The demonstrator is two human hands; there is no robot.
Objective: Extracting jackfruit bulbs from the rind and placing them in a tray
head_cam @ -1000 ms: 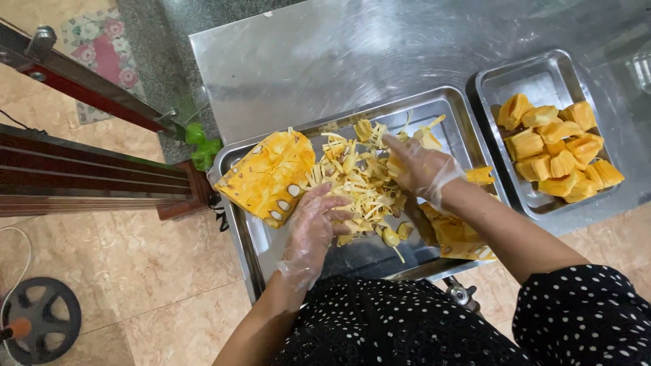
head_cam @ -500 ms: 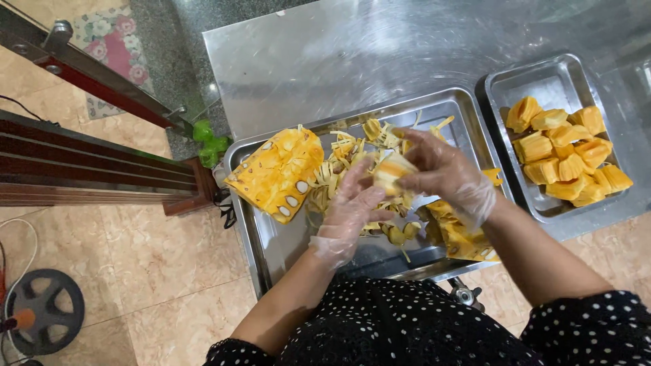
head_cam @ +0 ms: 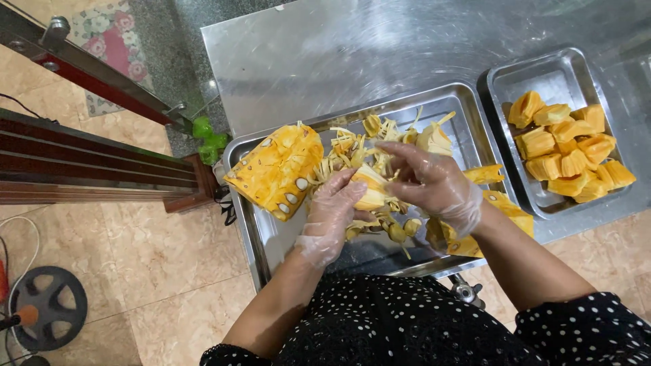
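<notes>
Shiny steel tray [head_cam: 252,234], brushed metal table [head_cam: 325,61], thin clear plastic glove on left hand [head_cam: 332,210], fibrous jackfruit piece [head_cam: 277,169]

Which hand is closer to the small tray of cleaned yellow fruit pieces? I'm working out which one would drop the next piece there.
The right hand. It is over the big tray, on the side toward the small tray. The left hand is farther off, beside the big fruit chunk.

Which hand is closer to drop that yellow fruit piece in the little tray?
Probably the right hand. Both hands hold the jackfruit pod, but the small tray of peeled pods lies on its side; the left hand is farther off.
</notes>
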